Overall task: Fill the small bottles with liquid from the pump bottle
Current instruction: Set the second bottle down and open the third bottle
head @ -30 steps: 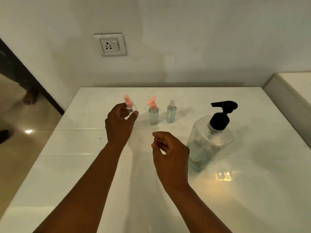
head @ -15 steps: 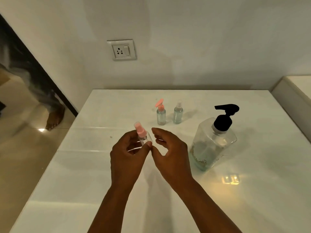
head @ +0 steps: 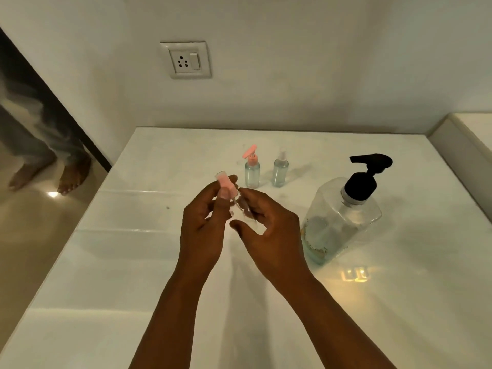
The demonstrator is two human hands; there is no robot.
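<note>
My left hand [head: 202, 230] pinches the pink spray top [head: 225, 183] of a small clear bottle [head: 243, 209], and its thin dip tube slants down into the bottle. My right hand [head: 271, 241] grips the clear body from the right, over the middle of the white table [head: 133, 262]. Two small bottles holding pale liquid stand behind the hands: one with a pink flip cap [head: 252, 169] and one with a clear spray cap [head: 280, 169]. The big clear pump bottle [head: 343, 217] with a black pump head [head: 364, 177] stands to the right, a little liquid at its bottom.
A wall socket [head: 186, 59] sits on the wall behind the table. Another person's bare feet [head: 69, 177] stand on the floor past the table's left edge. A raised white ledge [head: 466, 145] borders the table's right side.
My left hand brought the pink-topped bottle from the back row toward me. My right hand came up and took hold of its body, and the pink top now sits tilted and raised.
</note>
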